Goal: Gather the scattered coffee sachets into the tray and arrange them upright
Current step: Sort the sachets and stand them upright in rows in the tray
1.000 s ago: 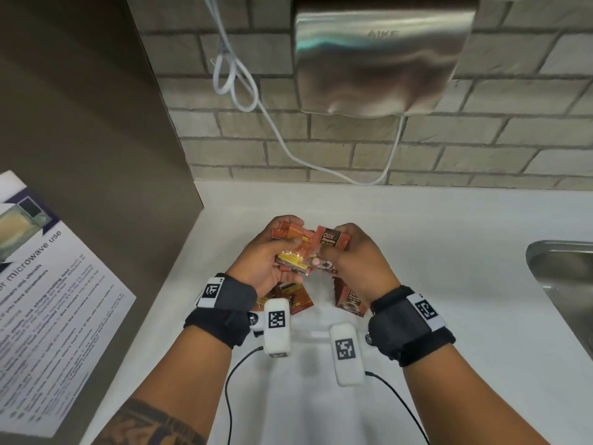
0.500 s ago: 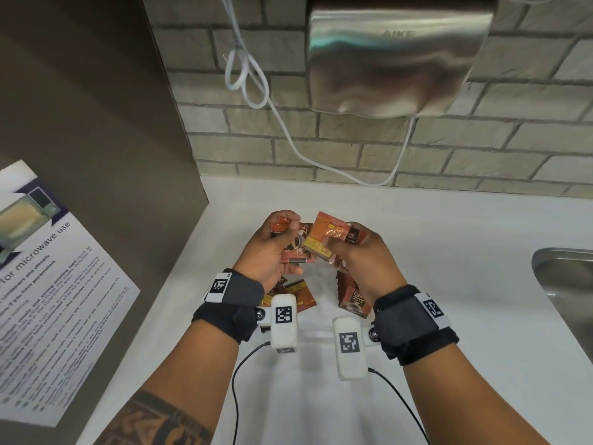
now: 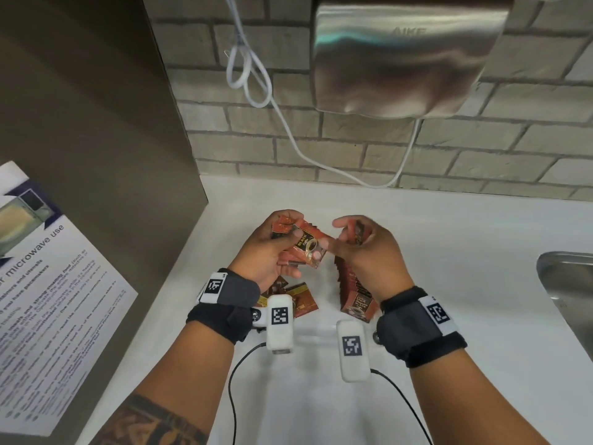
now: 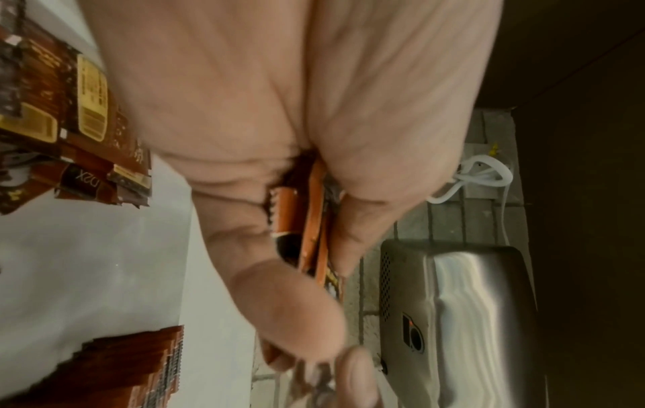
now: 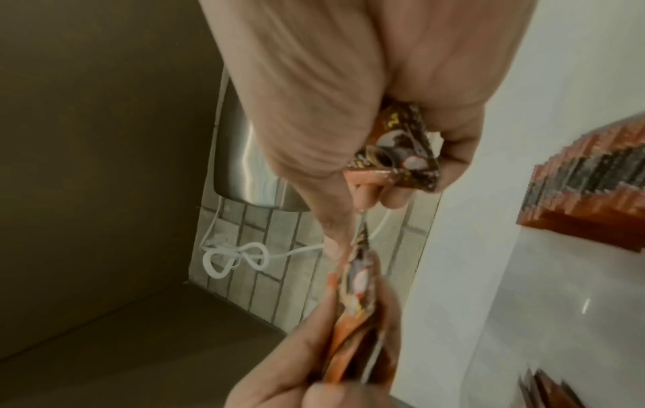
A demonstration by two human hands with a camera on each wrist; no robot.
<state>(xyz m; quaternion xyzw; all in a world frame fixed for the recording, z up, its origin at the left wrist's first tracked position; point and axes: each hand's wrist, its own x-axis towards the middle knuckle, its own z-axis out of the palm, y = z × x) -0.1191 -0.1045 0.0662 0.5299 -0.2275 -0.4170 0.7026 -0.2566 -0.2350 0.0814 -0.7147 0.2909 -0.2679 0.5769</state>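
Note:
My left hand (image 3: 288,234) grips a small bundle of red-brown coffee sachets (image 3: 305,248), the front one face up. The left wrist view shows this bundle (image 4: 314,220) edge-on between thumb and fingers. My right hand (image 3: 337,236) holds another sachet (image 3: 357,234) in its curled fingers, seen as a folded sachet (image 5: 397,154) in the right wrist view, while its thumb tip touches the corner of the left hand's bundle (image 5: 356,317). Below the right hand a row of upright sachets (image 3: 353,290) stands. Loose sachets (image 3: 298,300) lie under my left wrist. A faint clear tray rim (image 3: 321,330) shows between the wrists.
The white counter (image 3: 449,252) ends at a brick wall with a steel hand dryer (image 3: 401,56) and a looped white cable (image 3: 250,75). A steel sink (image 3: 568,284) lies at the right. A brown panel (image 3: 96,123) with a microwave notice (image 3: 48,300) closes the left.
The hands have drawn slightly apart. The right hand has taken a sachet away into its fingers, and a sachet now lies face up at the front of the left hand's bundle.

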